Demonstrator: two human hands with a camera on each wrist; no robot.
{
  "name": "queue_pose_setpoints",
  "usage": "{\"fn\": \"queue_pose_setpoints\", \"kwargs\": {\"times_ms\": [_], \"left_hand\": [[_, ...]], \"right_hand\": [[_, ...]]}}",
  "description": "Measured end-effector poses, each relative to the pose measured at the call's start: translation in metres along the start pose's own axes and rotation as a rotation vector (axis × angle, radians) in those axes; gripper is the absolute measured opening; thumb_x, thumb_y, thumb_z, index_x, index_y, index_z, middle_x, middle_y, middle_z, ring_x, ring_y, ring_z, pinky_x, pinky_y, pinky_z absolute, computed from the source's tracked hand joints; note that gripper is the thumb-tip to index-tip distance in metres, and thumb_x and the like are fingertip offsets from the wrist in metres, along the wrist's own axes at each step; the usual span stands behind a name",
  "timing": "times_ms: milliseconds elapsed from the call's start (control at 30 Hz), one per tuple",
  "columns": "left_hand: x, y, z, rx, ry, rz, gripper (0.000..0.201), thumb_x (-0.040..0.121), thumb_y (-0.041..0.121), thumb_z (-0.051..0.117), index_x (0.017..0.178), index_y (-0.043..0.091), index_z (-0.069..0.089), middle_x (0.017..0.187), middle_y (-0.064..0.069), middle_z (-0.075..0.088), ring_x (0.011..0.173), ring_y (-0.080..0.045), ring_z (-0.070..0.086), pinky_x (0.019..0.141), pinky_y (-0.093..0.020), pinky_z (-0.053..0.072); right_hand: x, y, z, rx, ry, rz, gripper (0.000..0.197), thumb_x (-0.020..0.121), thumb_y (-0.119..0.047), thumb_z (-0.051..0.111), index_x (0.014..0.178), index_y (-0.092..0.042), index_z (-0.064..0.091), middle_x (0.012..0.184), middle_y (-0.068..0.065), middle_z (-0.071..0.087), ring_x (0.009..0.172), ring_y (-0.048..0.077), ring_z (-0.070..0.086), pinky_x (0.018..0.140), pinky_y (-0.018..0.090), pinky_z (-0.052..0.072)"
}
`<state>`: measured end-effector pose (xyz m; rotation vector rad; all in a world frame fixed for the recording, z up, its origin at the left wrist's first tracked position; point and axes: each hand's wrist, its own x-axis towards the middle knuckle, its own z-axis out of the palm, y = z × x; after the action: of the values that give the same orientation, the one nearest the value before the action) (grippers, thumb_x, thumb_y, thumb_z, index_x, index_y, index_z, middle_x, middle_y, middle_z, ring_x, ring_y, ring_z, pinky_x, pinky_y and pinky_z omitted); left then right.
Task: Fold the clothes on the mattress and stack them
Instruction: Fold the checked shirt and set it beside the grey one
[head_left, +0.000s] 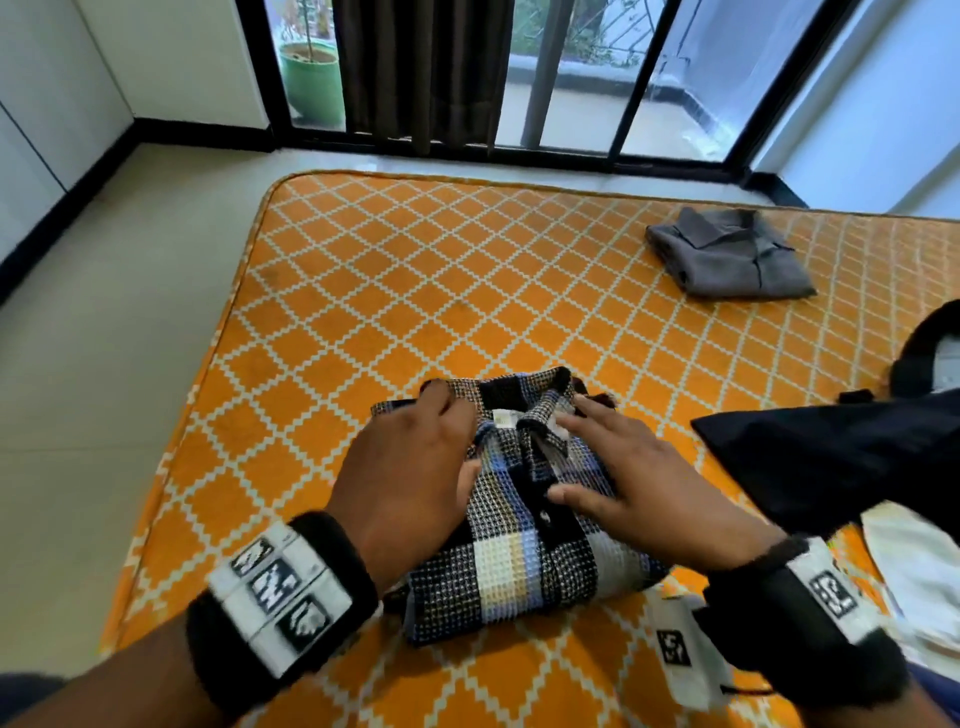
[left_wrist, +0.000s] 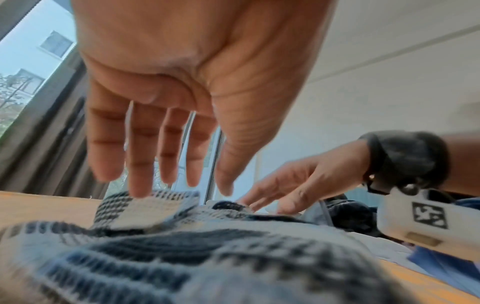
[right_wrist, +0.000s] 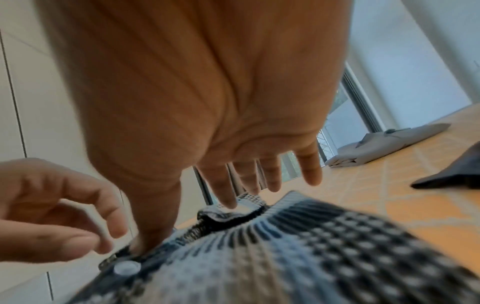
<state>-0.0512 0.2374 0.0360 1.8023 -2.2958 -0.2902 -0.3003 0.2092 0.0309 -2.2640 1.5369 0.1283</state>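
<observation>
A folded black, white and blue checked shirt (head_left: 519, 571) lies collar-up on the orange diamond-patterned mattress (head_left: 415, 286), close in front of me. My left hand (head_left: 415, 467) rests on its left shoulder, and in the left wrist view its fingers (left_wrist: 140, 164) hang straight with the tips on the cloth (left_wrist: 182, 257). My right hand (head_left: 623, 467) lies flat and spread on the right side by the button placket. In the right wrist view its thumb (right_wrist: 153, 216) presses the checked shirt (right_wrist: 285, 257) beside a button. Neither hand grips anything.
A folded grey shirt (head_left: 727, 257) lies at the far right of the mattress. A dark navy garment (head_left: 831, 457) and a white one (head_left: 924, 571) lie unfolded at the right. Tiled floor (head_left: 104, 364) runs along the left edge. A barred window with a curtain (head_left: 421, 67) stands beyond.
</observation>
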Motion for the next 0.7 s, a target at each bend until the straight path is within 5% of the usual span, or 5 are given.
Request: {"fn": "queue_pose_setpoints", "kwargs": {"times_ms": [100, 167, 333, 533, 700], "left_hand": [[-0.034, 0.019, 0.008, 0.165, -0.156, -0.02, 0.067, 0.097, 0.068, 0.04, 0.145, 0.022, 0.046, 0.149, -0.005, 0.045, 0.134, -0.029, 0.047, 0.106, -0.044, 0.043], [-0.05, 0.029, 0.021, 0.2, -0.357, -0.041, 0.099, 0.088, 0.081, 0.0, 0.164, 0.019, 0.009, 0.172, -0.009, 0.001, 0.159, -0.028, 0.005, 0.124, -0.053, 0.018], [-0.062, 0.029, 0.06, 0.189, -0.546, -0.031, 0.114, 0.081, 0.091, 0.002, 0.154, 0.011, -0.033, 0.155, -0.006, -0.049, 0.145, -0.026, -0.044, 0.119, -0.058, -0.022], [-0.071, -0.003, 0.062, 0.007, -0.549, -0.089, 0.108, 0.068, 0.104, 0.008, 0.146, 0.047, -0.041, 0.147, 0.004, -0.059, 0.137, -0.034, -0.053, 0.123, -0.057, -0.014], [-0.074, -0.013, 0.061, -0.211, -0.397, -0.199, 0.095, 0.069, 0.104, 0.008, 0.148, 0.063, -0.023, 0.155, 0.014, -0.048, 0.153, -0.03, -0.029, 0.128, -0.053, 0.001]], "right_hand": [[-0.006, 0.0, 0.023, -0.078, -0.173, 0.079, 0.11, 0.069, -0.094, 0.012, 0.162, -0.041, -0.015, 0.166, -0.005, -0.034, 0.156, 0.022, -0.024, 0.128, 0.053, 0.003], [-0.004, -0.006, 0.042, -0.039, -0.183, 0.061, 0.103, 0.074, -0.095, 0.01, 0.156, -0.045, -0.028, 0.161, -0.003, -0.044, 0.152, 0.025, -0.035, 0.125, 0.058, -0.009], [0.003, -0.004, 0.067, -0.048, -0.145, 0.026, 0.103, 0.079, -0.099, 0.013, 0.152, -0.045, -0.035, 0.158, 0.001, -0.047, 0.147, 0.028, -0.042, 0.119, 0.064, -0.021], [0.005, 0.021, 0.064, 0.149, -0.134, 0.091, 0.109, 0.066, -0.106, 0.017, 0.148, -0.056, -0.033, 0.156, -0.005, -0.049, 0.149, 0.034, -0.038, 0.121, 0.061, -0.017], [0.0, 0.023, 0.057, 0.272, -0.057, 0.11, 0.107, 0.075, -0.098, 0.023, 0.16, -0.046, -0.018, 0.164, -0.003, -0.039, 0.156, 0.034, -0.024, 0.126, 0.056, -0.007]]}}
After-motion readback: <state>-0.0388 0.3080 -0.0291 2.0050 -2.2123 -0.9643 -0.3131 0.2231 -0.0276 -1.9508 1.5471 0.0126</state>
